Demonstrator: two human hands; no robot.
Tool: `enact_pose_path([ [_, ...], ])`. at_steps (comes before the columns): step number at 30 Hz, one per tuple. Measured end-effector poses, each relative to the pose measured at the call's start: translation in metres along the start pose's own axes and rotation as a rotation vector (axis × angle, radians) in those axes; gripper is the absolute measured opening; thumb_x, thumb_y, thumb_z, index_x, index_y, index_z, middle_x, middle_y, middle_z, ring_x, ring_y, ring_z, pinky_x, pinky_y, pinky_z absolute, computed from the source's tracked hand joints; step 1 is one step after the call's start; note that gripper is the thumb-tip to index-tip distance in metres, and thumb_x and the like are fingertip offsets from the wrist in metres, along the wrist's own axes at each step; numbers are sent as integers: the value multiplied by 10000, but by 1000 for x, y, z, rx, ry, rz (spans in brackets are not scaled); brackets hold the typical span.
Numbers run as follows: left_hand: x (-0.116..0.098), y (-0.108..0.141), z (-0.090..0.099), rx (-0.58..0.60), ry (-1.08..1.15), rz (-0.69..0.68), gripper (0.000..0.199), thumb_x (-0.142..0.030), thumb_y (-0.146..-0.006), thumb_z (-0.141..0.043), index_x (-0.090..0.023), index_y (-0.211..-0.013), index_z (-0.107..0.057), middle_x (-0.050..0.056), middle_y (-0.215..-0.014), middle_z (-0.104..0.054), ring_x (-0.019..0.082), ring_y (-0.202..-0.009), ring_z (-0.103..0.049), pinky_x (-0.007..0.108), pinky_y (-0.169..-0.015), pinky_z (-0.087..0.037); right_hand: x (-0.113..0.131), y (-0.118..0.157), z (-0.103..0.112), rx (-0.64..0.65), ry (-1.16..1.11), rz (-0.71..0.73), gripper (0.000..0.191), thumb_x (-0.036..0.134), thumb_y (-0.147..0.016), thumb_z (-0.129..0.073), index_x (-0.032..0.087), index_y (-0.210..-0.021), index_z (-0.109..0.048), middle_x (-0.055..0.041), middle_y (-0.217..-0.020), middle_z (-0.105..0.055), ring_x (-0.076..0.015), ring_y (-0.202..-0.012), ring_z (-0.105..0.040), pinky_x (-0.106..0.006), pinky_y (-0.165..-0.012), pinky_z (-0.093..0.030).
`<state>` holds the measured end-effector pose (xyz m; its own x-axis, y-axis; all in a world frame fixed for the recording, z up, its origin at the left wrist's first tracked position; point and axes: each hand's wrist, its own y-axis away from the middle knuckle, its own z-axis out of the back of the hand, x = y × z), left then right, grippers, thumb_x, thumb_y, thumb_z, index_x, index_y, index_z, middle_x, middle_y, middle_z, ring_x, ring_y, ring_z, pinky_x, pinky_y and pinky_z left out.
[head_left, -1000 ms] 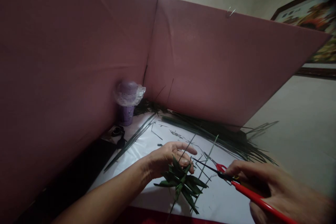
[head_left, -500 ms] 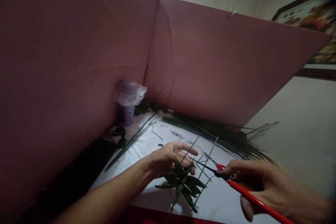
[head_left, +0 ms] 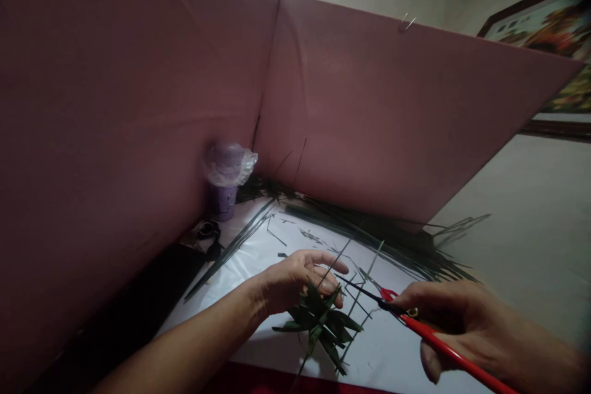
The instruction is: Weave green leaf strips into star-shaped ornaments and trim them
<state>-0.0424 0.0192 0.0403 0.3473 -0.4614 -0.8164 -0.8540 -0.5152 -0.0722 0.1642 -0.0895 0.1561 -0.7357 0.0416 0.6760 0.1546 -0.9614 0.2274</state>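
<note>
Between the fingers of my left hand (head_left: 298, 280) is a woven figure of green leaf strips (head_left: 318, 323), its pointed ends spreading out and thin stems sticking up and down from it. My right hand (head_left: 462, 326) grips a pair of red-handled scissors (head_left: 425, 329). Their dark blades point left and reach close to the left fingertips at the top of the figure. A second pair of scissors with red handles (head_left: 388, 294) lies on the white sheet (head_left: 258, 345), partly behind the held pair.
Long green leaf strips (head_left: 360, 225) lie along the back of the table, with more strips (head_left: 231, 246) at the left edge. Leaf scraps are scattered on the sheet. A purple cup wrapped in clear plastic (head_left: 226, 203) stands in the corner against pink panels (head_left: 369, 117).
The scissors in my right hand have shifted very slightly, the blades looking a little more closed. My left hand and the leaf figure stay in place.
</note>
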Motion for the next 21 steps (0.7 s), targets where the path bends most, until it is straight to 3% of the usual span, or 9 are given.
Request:
enact_pose_path([
  [2,0,1,0,-2,-6,-2,452,-123,-579,-726,-126,-1011,-594,25,-617,-604,164,-619,-613,206,-499,-400,-3,2,4,41,-31,-19,201,394,-741,-657,223,-840,-697,-14,-553,-684,-149,-539,-608,-226,-525,-471],
  [3,0,1,0,-6,-8,-7,454,-125,-582,-724,-130,-1015,-588,36,-637,-621,162,-615,-610,212,-503,-408,-8,3,7,-2,-51,-18,229,422,-715,-676,235,-845,-688,-12,-574,-688,-163,-561,-616,-241,-549,-482],
  [7,0,0,3,-44,24,-47,455,-116,-594,-711,-124,-1027,-574,57,-664,-645,146,-615,-598,227,-550,-426,-47,8,12,-475,-75,-19,410,503,-627,-717,275,-955,-625,-34,-783,-723,-239,-714,-661,-277,-596,-508],
  [9,0,-2,4,-69,51,-61,444,-122,-612,-705,-117,-1034,-568,53,-654,-639,138,-613,-592,230,-564,-426,-74,5,8,-602,73,-50,480,518,-669,-672,264,-1062,-568,-40,-796,-716,-243,-721,-660,-285,-600,-501],
  [12,-1,-4,7,-116,79,-53,406,-167,-672,-682,-116,-1054,-552,64,-701,-647,115,-563,-566,238,-546,-423,-114,-10,-11,-541,350,-73,526,513,-667,-631,194,-1078,-552,-7,-556,-639,-221,-500,-599,-291,-478,-433],
  [15,0,-6,11,-147,93,-61,407,-183,-686,-684,-116,-1063,-544,66,-726,-646,115,-565,-564,246,-542,-425,-138,-31,-36,-404,416,-28,407,417,-772,-517,197,-1114,-515,-27,-668,-680,-219,-581,-632,-281,-541,-445],
  [18,2,-7,13,-176,91,-78,413,-188,-682,-701,-117,-1058,-546,63,-730,-646,116,-579,-569,248,-555,-427,-141,-50,-56,-403,486,15,375,318,-816,-438,187,-1166,-471,-73,-840,-693,-237,-706,-649,-300,-615,-450],
  [21,2,-7,14,-188,85,-107,409,-210,-690,-712,-112,-1053,-552,64,-733,-646,117,-596,-580,242,-565,-424,-128,-63,-65,-374,555,66,304,256,-831,-413,202,-1109,-522,-81,-881,-677,-235,-760,-628,-313,-662,-443],
])
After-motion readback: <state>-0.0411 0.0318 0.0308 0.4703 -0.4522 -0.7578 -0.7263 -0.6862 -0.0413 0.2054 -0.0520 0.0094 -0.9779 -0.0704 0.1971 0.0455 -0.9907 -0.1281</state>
